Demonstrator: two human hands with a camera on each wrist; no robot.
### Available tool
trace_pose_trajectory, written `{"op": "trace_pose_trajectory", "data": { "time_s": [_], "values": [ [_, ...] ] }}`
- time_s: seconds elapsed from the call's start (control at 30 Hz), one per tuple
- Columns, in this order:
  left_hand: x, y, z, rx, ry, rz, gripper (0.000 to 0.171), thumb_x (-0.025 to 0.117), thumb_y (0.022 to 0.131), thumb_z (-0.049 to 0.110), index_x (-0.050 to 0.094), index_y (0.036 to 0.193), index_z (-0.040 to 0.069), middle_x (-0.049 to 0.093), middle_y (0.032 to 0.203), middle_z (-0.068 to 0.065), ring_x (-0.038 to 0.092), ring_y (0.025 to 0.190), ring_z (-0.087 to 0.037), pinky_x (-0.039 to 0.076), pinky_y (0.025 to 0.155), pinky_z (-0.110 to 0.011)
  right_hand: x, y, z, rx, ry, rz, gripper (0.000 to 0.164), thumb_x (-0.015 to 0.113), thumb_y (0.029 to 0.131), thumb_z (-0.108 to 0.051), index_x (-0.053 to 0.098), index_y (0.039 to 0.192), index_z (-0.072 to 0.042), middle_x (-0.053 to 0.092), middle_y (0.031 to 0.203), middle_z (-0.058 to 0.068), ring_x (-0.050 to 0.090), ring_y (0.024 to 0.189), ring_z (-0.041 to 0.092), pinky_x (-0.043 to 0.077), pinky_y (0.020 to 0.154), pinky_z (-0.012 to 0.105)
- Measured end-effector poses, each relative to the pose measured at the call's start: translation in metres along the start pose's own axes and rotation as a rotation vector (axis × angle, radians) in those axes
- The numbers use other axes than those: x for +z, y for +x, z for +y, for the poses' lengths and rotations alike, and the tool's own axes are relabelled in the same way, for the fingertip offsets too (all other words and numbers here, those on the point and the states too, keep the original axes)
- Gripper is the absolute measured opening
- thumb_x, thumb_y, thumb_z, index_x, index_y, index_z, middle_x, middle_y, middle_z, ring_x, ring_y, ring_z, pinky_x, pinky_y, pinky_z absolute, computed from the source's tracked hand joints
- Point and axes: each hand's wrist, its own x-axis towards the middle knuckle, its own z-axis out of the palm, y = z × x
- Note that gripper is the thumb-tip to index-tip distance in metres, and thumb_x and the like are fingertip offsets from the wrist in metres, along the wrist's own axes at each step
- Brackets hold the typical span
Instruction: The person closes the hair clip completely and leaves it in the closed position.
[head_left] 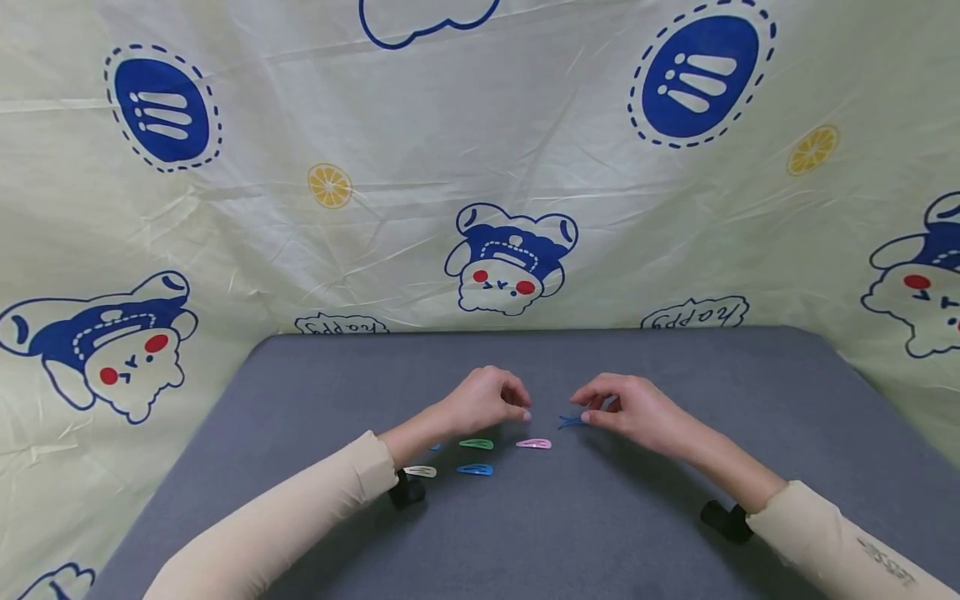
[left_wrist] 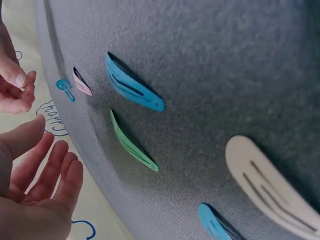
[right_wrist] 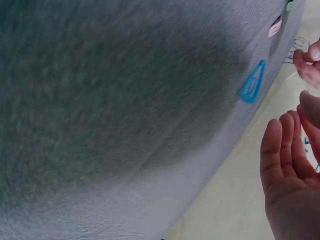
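Several snap hair clips lie on the grey table. Loosely bent and empty, my left hand [head_left: 486, 398] hovers beyond the green hair clip [head_left: 477, 444] and the pink hair clip [head_left: 534, 444]. My right hand [head_left: 630, 408] is to its right, its fingers relaxed; beside its thumb is a blue hair clip [head_left: 570, 421] with its parts spread. That same blue clip [right_wrist: 253, 82] stands apart from the fingers in the right wrist view. Nearer the front are another blue hair clip [head_left: 476, 470] and a cream hair clip [head_left: 422, 472]. A further blue clip [left_wrist: 212, 222] is partly hidden by my left wrist in the head view.
The grey table [head_left: 555, 533] ends at a far edge with rounded corners. Behind it hangs a pale curtain [head_left: 420, 125] printed with cartoon bears and orange slices. A black wrist camera [head_left: 726, 522] sits under my right wrist, another [head_left: 407, 492] under the left.
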Motion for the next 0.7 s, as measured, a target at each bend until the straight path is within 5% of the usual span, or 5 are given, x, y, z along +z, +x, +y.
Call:
{"op": "trace_pose_trajectory", "data": {
  "time_s": [0.7],
  "values": [
    [0.011, 0.027, -0.006, -0.011, -0.001, -0.137, 0.006, 0.075, 0.088, 0.011, 0.075, 0.093, 0.007, 0.064, 0.079, 0.005, 0.054, 0.071, -0.011, 0.045, 0.063, -0.021, 0.005, 0.013, 0.029, 0.050, 0.043, -0.144, 0.015, 0.072, 0.089, -0.008, 0.073, 0.104, -0.010, 0.069, 0.095, -0.001, 0.060, 0.083, 0.014, 0.051, 0.074, 0.030]
  ]
}}
